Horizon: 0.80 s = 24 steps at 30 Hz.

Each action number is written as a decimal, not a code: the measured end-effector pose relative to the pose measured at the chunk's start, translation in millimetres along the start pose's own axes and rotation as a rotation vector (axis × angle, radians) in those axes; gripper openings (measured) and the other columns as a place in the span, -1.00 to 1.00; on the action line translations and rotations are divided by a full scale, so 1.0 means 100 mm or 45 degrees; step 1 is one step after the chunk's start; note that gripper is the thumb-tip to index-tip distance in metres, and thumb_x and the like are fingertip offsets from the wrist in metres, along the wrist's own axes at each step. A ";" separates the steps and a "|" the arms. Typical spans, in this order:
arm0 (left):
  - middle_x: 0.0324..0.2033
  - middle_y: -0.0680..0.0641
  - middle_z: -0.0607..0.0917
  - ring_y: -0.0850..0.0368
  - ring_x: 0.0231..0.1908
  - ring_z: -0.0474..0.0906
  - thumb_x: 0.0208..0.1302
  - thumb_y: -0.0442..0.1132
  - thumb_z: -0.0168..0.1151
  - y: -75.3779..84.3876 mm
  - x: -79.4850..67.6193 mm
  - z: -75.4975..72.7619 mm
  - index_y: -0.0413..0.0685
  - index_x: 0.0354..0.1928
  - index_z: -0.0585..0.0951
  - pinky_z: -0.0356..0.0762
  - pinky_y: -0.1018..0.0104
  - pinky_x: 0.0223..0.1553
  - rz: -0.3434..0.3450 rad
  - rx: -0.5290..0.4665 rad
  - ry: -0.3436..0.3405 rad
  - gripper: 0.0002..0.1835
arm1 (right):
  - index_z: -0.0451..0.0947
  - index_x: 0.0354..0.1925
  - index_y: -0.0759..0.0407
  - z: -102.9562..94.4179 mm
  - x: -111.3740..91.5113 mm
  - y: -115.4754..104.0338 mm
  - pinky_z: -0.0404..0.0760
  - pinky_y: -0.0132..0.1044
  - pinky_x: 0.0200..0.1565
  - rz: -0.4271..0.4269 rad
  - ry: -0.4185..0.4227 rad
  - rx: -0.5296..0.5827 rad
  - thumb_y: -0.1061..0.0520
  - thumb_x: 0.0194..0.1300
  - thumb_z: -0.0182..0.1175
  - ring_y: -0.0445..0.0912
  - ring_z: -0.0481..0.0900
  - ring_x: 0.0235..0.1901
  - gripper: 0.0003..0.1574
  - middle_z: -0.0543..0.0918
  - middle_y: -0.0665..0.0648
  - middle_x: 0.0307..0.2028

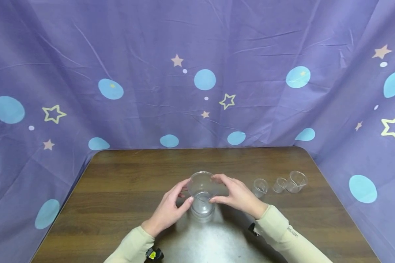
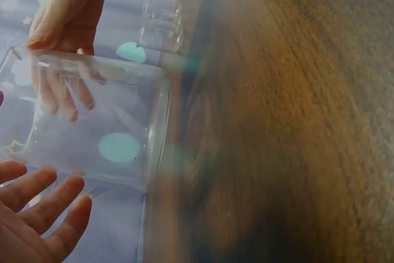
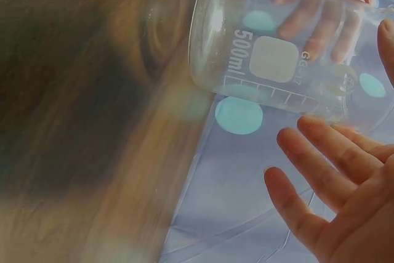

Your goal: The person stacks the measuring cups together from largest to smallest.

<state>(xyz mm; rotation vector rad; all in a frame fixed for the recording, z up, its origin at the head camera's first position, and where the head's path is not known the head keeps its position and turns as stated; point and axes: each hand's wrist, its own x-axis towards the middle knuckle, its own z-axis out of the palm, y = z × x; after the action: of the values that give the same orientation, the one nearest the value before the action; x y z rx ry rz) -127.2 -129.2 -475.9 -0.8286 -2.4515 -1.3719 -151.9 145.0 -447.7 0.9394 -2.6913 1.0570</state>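
Beaker [image 3: 271,47] marked "500ml" has left hand [image 1: 168,209] and right hand [image 1: 239,193] grasping opposite sides; slackened pressure could cause slipping.

A clear 500 ml GG-17 glass beaker [image 3: 274,58], with white lettering, a white label patch and graduation lines, is held upright between the left hand [image 1: 169,208] and right hand [image 1: 238,193], mouth up, over the bench [image 1: 118,204]; base contact is unclear.

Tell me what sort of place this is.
Possibly a small curtained-off booth: patterned cloth hangs round three sides of a wood-look table, where a person handles a beaker.
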 end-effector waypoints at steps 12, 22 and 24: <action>0.25 -0.19 0.60 -0.07 0.10 0.62 0.28 -0.27 0.45 0.01 -0.01 0.08 -0.19 0.41 0.44 0.73 0.16 -0.07 0.015 -0.052 -0.021 -0.32 | 0.48 0.32 0.13 0.00 -0.13 0.03 0.70 -0.01 0.11 -0.021 0.010 0.042 -0.21 0.16 0.53 0.08 0.71 0.09 -0.11 0.68 0.11 0.21; 0.19 -0.16 0.63 -0.05 0.10 0.58 0.18 -0.23 0.58 0.01 -0.04 0.16 -0.11 0.39 0.46 0.73 0.15 -0.12 -0.009 -0.169 -0.016 -0.25 | 0.48 0.29 0.16 0.00 -0.24 -0.01 0.69 -0.04 0.12 -0.035 0.018 0.035 -0.16 0.14 0.56 0.04 0.70 0.09 -0.12 0.69 0.11 0.18; 0.18 -0.19 0.63 -0.08 0.09 0.59 0.15 -0.23 0.60 0.02 -0.04 0.17 -0.12 0.38 0.46 0.73 0.14 -0.13 -0.022 -0.201 -0.015 -0.24 | 0.48 0.29 0.18 0.00 -0.26 -0.02 0.69 -0.04 0.12 -0.043 0.022 0.047 -0.13 0.13 0.57 0.04 0.70 0.10 -0.12 0.69 0.12 0.18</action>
<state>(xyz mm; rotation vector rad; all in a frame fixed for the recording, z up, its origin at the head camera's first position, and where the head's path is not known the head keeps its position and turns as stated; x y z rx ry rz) -121.3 -116.0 -485.7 -0.8534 -2.3883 -1.5876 -130.3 156.9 -454.7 0.9738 -2.6409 1.1063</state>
